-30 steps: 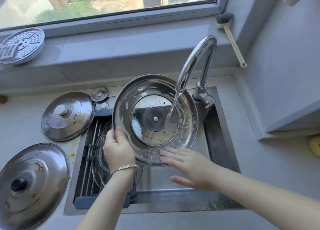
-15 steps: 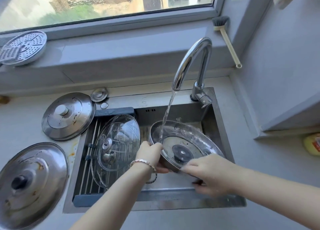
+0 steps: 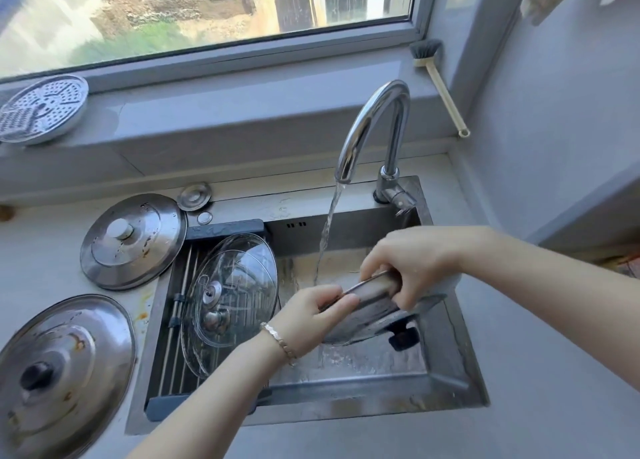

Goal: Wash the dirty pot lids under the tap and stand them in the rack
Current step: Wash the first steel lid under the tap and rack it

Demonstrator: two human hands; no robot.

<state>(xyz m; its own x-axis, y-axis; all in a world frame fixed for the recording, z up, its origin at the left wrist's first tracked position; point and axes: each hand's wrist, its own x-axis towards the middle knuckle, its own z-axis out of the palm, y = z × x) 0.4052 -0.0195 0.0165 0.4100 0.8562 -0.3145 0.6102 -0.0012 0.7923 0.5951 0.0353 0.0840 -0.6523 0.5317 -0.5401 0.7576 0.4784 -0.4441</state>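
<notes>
Over the sink I hold a steel pot lid (image 3: 372,315) tilted on edge, its black knob (image 3: 403,338) pointing down to the right. My left hand (image 3: 311,320) pinches its near rim. My right hand (image 3: 412,264) grips the upper rim from above. Water runs from the tap (image 3: 374,126) just behind the lid. Two glass lids (image 3: 232,296) lean in the rack (image 3: 180,316) at the sink's left. Two stained steel lids lie on the counter: one (image 3: 133,240) at the back left, a larger one (image 3: 62,372) at the front left.
The steel sink (image 3: 450,361) is wet. A small drain cover (image 3: 194,196) lies behind the rack. A perforated steamer plate (image 3: 41,108) leans on the window sill at left, a brush (image 3: 438,81) stands at the sill's right end. Grey counter extends to the right.
The lid, held face-up towards me under the stream a second ago, has been lowered and turned over on edge. My right hand moved from its lower rim to grip the top.
</notes>
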